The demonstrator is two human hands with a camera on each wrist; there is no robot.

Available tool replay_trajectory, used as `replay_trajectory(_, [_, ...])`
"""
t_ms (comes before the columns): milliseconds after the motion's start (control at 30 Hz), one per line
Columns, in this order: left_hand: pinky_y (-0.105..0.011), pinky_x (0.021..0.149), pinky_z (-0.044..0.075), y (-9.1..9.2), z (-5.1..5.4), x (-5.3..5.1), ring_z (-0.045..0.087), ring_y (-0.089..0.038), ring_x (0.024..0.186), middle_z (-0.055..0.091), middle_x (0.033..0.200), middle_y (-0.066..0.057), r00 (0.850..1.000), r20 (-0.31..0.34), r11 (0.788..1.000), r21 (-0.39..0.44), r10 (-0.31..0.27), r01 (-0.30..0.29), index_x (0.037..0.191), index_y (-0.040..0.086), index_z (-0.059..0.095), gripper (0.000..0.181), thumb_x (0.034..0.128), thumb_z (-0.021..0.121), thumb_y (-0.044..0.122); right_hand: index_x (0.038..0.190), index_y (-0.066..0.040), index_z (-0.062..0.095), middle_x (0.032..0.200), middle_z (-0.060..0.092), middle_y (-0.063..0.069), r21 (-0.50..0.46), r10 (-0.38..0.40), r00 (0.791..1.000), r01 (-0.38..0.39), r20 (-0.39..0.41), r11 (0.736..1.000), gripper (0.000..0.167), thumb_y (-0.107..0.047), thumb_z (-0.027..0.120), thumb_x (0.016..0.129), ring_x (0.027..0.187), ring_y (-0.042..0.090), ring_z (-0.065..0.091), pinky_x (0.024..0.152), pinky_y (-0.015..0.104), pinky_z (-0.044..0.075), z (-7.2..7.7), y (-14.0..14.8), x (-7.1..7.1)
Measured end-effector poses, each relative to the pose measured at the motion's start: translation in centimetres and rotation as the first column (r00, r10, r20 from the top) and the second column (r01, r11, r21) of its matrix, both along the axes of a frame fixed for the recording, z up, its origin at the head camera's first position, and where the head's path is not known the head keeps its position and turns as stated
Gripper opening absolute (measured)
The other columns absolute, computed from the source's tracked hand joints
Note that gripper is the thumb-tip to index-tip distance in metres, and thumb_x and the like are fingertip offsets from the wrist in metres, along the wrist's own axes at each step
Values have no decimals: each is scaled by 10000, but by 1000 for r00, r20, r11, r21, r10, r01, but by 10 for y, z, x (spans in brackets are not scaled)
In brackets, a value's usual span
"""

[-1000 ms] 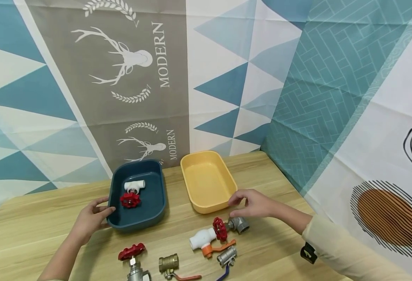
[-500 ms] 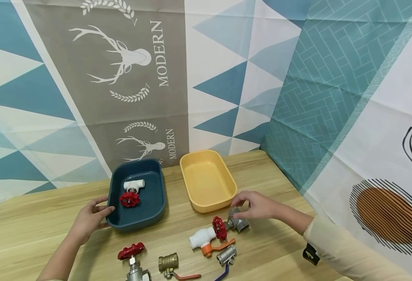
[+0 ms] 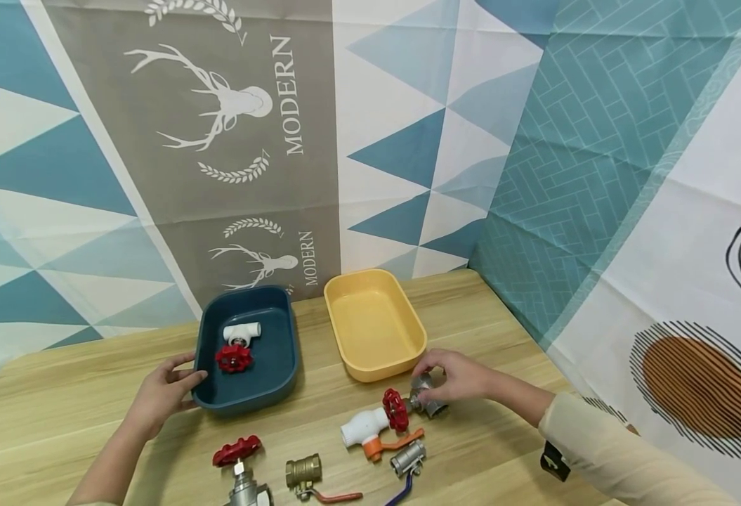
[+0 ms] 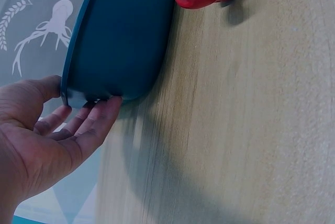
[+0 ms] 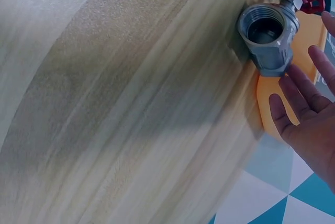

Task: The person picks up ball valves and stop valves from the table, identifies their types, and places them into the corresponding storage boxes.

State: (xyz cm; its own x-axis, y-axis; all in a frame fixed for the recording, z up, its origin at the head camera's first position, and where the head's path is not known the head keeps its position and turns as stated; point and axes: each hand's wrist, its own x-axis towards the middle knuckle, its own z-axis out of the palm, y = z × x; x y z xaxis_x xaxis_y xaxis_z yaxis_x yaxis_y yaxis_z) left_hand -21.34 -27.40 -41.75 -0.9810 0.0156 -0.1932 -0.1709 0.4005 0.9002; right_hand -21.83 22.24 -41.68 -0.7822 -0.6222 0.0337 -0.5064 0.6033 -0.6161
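My left hand (image 3: 161, 393) holds the left wall of a dark blue tray (image 3: 272, 383), thumb at the rim and fingers against the outside, as the left wrist view (image 4: 57, 135) also shows. Inside that tray lies a white valve (image 3: 241, 333) with a red handwheel (image 3: 234, 358). My right hand (image 3: 461, 376) is at a grey metal gate valve (image 3: 435, 407) with a red handwheel (image 3: 395, 410). In the right wrist view, its fingers are spread and fairly straight beside the valve body (image 5: 272, 51); one fingertip is at its lower end. Whether they touch is unclear.
A yellow tray (image 3: 373, 330) stands behind the right hand. Nearer lie a white valve with an orange lever (image 3: 365, 430), a small silver valve with a blue lever (image 3: 408, 460), a brass valve with a red lever (image 3: 303, 472) and a metal valve with a red handwheel (image 3: 244, 485).
My right hand has shifted slightly down, its fingers now lower around the grey gate valve. The left hand and the blue tray stay where they were.
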Motion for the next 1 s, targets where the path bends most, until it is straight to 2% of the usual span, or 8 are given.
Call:
replay_trajectory(133, [-370,729,586,0,0,-1,675,-138,837,513,1200,-294,1000,-3,1000,-2,0,0,1431,-84,185,635,965,504,207,1047,-130,651,1044,627,-19,23,19,1000,-19,-15,1000,363,-372,736,790,985,166,576,859,383,500,-4,-2,-1])
replay_trajectory(267, [-364,725,587,0,0,-1,675,-134,826,551,1158,-241,1000,-2,1000,-4,3,-3,1430,-82,191,634,964,509,208,1067,-153,644,1075,603,-42,76,17,1000,-17,-3,997,382,-396,732,786,1019,143,555,888,336,484,-6,-5,0])
replay_trajectory(633, [-361,726,587,-2,0,-2,677,-132,828,542,1174,-256,1000,11,1000,-11,10,-9,1435,-77,185,633,968,502,210,1051,-200,653,1062,587,-75,206,61,998,-58,-7,977,378,-378,766,737,992,77,524,857,247,465,-11,-13,1])
replay_trajectory(833, [-358,723,587,-2,0,-2,674,-122,822,485,1223,-322,1000,7,1000,-24,12,-12,1436,-76,185,638,969,502,222,1082,-218,642,1099,558,-59,267,61,998,-58,-4,962,423,-349,788,707,1015,103,517,886,273,462,-9,-14,4])
replay_trajectory(1000, [-360,722,587,-1,-1,-3,674,-123,819,496,1214,-319,1000,13,1000,-23,14,-14,1436,-75,188,636,970,503,221,1124,-234,624,1133,547,-53,326,80,997,-76,2,942,480,-350,802,694,1050,108,512,924,303,466,-9,-13,3])
